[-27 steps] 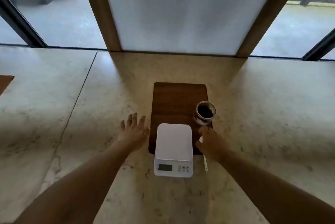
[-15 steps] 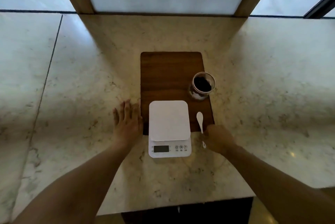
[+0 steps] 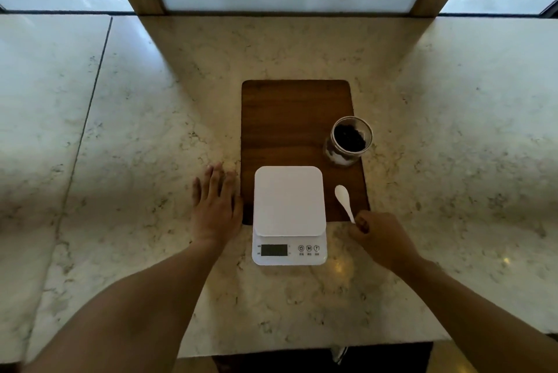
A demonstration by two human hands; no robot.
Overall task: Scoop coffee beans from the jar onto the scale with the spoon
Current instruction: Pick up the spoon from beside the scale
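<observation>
right hand pinches the white spoon handle just right of the scale, likely to lift it toward the open jar beyond; left hand lies spread flat on the bench, left of scale

1. Open clear glass jar of dark coffee beans stands upright at the wooden board's right edge.
2. White square-topped digital scale, platform bare, overhangs the board's near edge.
3. Small white plastic spoon lies just right of it.

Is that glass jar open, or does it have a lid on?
Open. The jar stands upright with no lid on it, and the dark coffee beans show straight through its mouth.
</observation>
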